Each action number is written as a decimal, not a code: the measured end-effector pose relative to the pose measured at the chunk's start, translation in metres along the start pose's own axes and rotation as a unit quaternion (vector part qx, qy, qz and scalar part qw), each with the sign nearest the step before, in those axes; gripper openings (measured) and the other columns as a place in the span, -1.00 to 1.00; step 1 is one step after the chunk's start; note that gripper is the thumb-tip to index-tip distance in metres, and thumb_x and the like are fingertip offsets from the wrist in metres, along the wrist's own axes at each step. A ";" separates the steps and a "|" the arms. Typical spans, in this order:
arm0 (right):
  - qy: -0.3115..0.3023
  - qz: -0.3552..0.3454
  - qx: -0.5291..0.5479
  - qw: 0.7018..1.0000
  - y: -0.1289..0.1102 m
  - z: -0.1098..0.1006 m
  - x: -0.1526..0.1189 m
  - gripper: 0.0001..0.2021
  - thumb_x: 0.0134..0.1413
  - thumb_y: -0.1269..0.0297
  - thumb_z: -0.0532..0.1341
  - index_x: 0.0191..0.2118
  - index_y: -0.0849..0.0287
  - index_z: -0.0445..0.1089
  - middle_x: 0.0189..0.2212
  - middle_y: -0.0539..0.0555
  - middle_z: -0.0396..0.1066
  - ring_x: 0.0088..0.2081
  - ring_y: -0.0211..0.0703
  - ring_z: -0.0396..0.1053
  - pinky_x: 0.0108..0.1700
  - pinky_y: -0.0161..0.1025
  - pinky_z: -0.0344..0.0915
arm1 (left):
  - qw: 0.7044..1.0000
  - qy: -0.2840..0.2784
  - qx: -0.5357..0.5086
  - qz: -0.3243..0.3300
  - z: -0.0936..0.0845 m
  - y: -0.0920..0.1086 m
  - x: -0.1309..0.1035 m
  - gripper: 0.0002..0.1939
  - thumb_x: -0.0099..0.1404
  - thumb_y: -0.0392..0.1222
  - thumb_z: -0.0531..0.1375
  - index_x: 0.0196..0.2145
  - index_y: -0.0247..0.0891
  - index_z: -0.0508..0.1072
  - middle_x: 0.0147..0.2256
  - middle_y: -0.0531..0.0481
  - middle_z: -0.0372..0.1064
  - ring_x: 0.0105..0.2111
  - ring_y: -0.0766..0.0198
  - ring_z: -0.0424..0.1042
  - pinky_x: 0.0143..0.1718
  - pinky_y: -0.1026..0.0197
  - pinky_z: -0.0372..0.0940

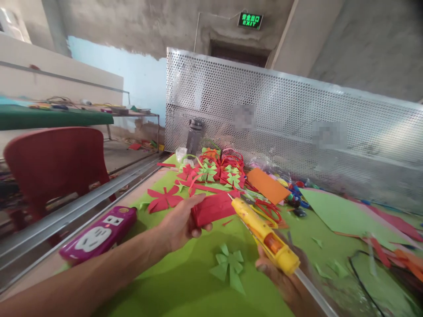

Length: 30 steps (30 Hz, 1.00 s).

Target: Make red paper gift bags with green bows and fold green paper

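My left hand point(185, 220) is closed round the left end of a folded red paper piece point(214, 208), thumb on top. A yellow hot glue gun point(261, 229) is held in my right hand point(280, 275), its metal tip at the right end of the red piece. A clear glue stick point(313, 290) sticks out of the gun's back. Below the red piece, a green paper flower point(228, 266) lies on the green table covering point(185, 281). A red paper flower point(164, 199) rests left of my left hand's fingers.
A purple power strip point(99, 233) lies at the table's left edge. Behind are red bags with green flowers point(208, 171), a bottle point(194, 136), orange paper point(267, 185), red-handled scissors point(269, 210) and a perforated metal panel point(280, 110). A red chair point(56, 163) stands left.
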State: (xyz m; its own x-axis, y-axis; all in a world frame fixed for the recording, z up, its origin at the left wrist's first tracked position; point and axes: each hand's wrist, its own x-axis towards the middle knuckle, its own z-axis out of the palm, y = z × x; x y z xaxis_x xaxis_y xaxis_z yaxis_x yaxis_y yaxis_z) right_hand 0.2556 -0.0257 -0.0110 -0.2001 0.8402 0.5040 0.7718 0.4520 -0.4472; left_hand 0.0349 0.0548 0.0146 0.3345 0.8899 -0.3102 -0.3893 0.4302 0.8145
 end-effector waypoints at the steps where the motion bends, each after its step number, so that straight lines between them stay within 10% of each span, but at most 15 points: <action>1: 0.011 -0.010 0.025 1.000 0.002 0.000 0.003 -0.75 0.08 0.17 0.10 -0.08 -0.04 0.27 -0.59 -0.04 0.41 -0.60 -0.11 0.36 -0.55 -0.28 0.33 | 1.000 -0.001 -0.003 0.000 0.000 0.001 0.000 -0.81 0.30 -0.11 0.05 -0.31 -0.30 0.33 -0.58 -0.01 0.36 -0.70 0.33 0.34 -0.82 0.44 -0.08; 12: 0.059 -0.262 -0.220 0.938 0.025 -0.024 0.011 -0.53 0.09 0.50 -0.01 0.16 0.25 0.02 -0.34 0.15 0.48 -0.40 -0.07 0.45 -0.41 -0.22 0.35 | 0.999 -0.006 -0.001 0.046 0.004 0.007 -0.009 -0.84 0.34 -0.12 0.01 -0.28 -0.25 0.27 -0.53 0.00 0.35 -0.67 0.35 0.32 -0.80 0.44 -0.03; 22: 0.036 -0.091 -0.350 0.932 0.051 -0.049 -0.017 -0.54 0.19 0.10 0.11 0.09 0.32 0.17 -0.25 0.22 0.50 -0.31 -0.01 0.44 -0.28 -0.14 0.29 | 0.996 -0.002 0.086 0.011 0.016 -0.009 -0.001 -0.89 0.34 -0.16 0.04 -0.30 -0.24 0.27 -0.54 0.00 0.36 -0.69 0.33 0.30 -0.79 0.40 0.04; 30: -0.066 0.117 -0.328 0.935 0.098 -0.057 -0.014 -0.55 0.19 0.29 0.12 0.18 0.19 0.13 -0.11 0.19 0.45 -0.01 0.01 0.33 0.15 0.00 -0.04 | 0.991 0.002 0.131 0.008 0.045 -0.016 0.009 -0.83 0.30 -0.18 0.10 -0.16 -0.24 0.26 -0.50 0.05 0.37 -0.62 0.31 0.37 -0.76 0.41 0.06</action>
State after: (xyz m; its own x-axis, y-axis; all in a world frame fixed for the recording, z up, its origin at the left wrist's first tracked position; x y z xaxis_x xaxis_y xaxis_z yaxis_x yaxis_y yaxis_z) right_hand 0.3680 -0.0099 -0.0197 -0.0177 0.9423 0.3344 0.9993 0.0057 0.0369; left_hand 0.0825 0.0490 0.0202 0.3264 0.8972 -0.2975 -0.1583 0.3622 0.9186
